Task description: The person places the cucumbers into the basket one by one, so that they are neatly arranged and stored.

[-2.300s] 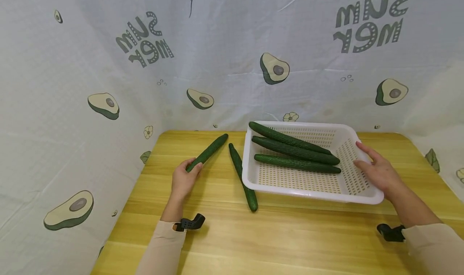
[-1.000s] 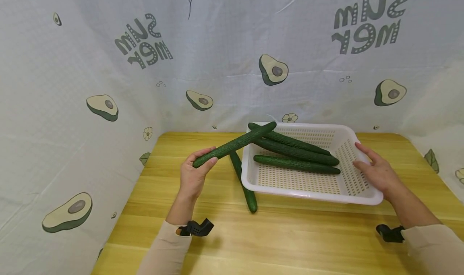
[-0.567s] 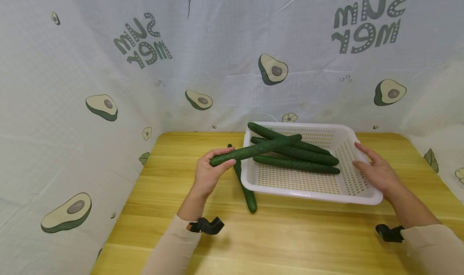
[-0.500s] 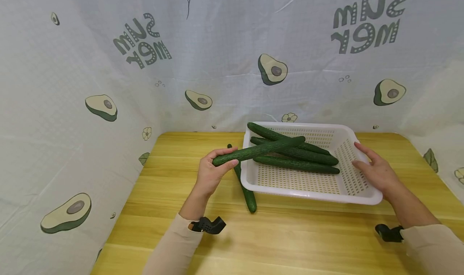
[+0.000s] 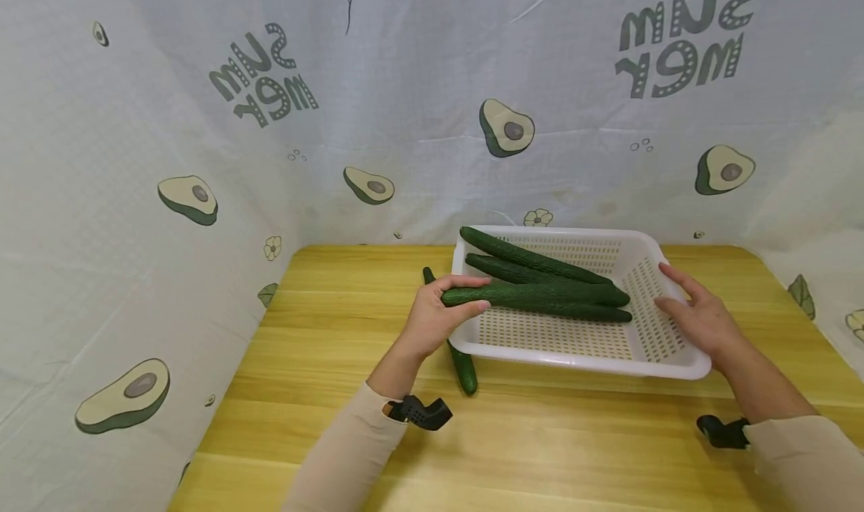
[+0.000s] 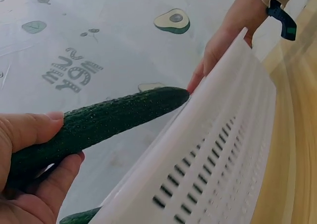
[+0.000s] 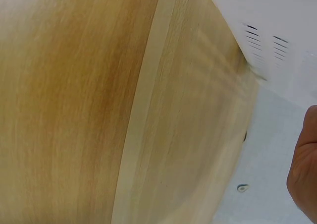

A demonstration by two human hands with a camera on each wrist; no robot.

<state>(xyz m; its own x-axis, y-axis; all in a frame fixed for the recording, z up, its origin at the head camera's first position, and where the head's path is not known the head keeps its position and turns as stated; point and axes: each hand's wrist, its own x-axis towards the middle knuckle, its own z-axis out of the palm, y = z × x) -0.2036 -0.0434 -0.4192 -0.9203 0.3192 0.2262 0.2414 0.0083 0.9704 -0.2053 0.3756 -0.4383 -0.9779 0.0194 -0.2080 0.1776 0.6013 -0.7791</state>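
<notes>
In the head view my left hand [image 5: 432, 315] grips one end of a dark green cucumber [image 5: 526, 293], thumb on the near side and fingers on the far side. The cucumber reaches over the left rim of a white plastic basket [image 5: 567, 360], above other cucumbers lying inside. The left wrist view shows the held cucumber [image 6: 114, 117] up close, its far end above the basket wall [image 6: 198, 169]. My right hand [image 5: 702, 318] holds the basket's right rim. Only part of the right hand [image 7: 304, 169] shows in the right wrist view.
Another cucumber [image 5: 464, 369] lies on the wooden table [image 5: 540, 444], partly under the basket's left side and partly hidden by my left hand. Behind the table hangs a white curtain [image 5: 418, 107] with avocado prints.
My left hand has lifted the cucumber from the table's left side and carried it right over the basket, turning it nearly level across the view. My right hand has stayed at the basket rim.
</notes>
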